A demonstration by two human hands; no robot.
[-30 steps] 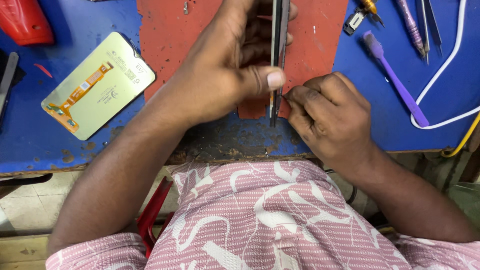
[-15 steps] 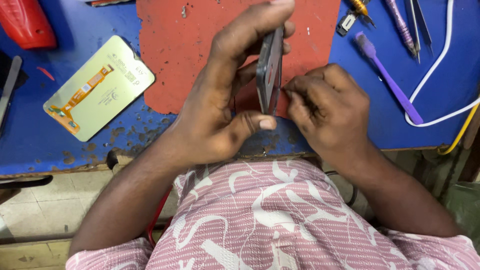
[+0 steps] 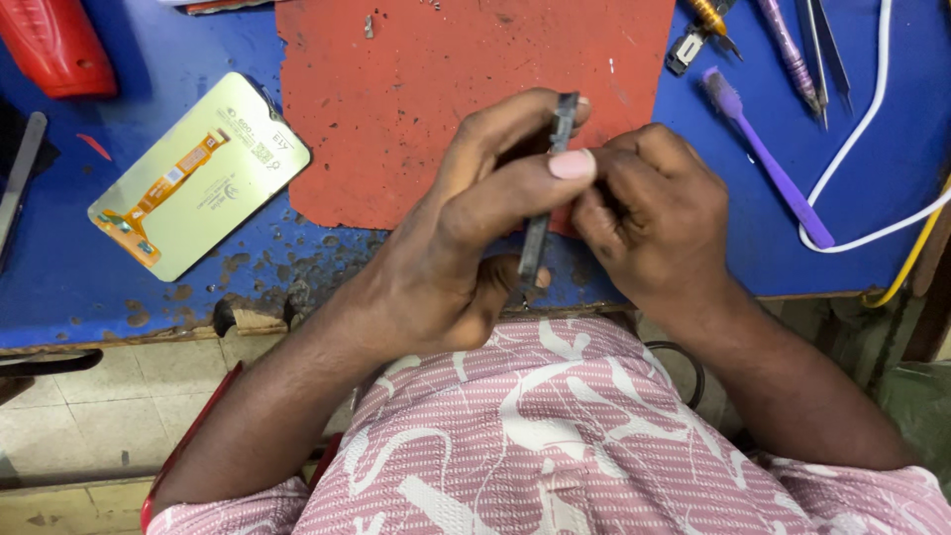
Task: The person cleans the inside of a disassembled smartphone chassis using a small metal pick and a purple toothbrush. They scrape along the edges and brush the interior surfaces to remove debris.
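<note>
I see the left hand (image 3: pixel 466 238) wrapped around a thin dark slab-shaped phone body (image 3: pixel 544 208), held on edge above the near border of the worn red rubber mat (image 3: pixel 446 99); thumb pressed across its upper part, fingers closed behind. The right hand (image 3: pixel 659 223) sits just beside it, fingertips curled in against the slab's edge; whether they pinch anything I cannot tell. On the blue workbench (image 3: pixel 69 267) to the left lies a pale yellow-green rectangular display panel with an orange flex strip (image 3: pixel 198 173). A purple plastic brush (image 3: pixel 768 159) and a white cable (image 3: pixel 862 129) lie to the right.
</note>
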